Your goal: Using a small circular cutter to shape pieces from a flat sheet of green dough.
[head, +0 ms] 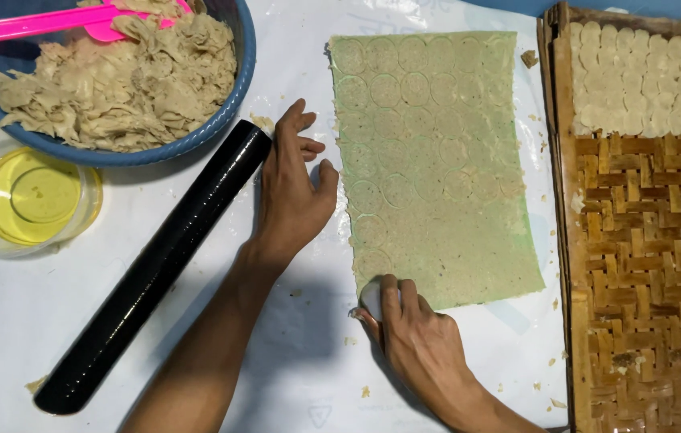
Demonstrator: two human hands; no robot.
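Note:
A thin sheet of pale green-beige dough [445, 216] lies flat on the white plastic-covered table, marked with many pressed circles. My right hand [417, 341] presses a small round white cutter [370, 298] onto the sheet's near left corner. To the left of the sheet, my left hand [292, 192] rests flat on the table, fingers spread, holding nothing. A long black rolling pin [156, 269] lies diagonally just left of that hand.
A blue bowl [196, 140] of dough scraps with a pink scoop [28, 26] stands at top left. Below it is a clear tub [28, 196] of yellow oil. A woven bamboo tray [649, 265] on the right carries rows of cut dough discs [645, 76] at its far end.

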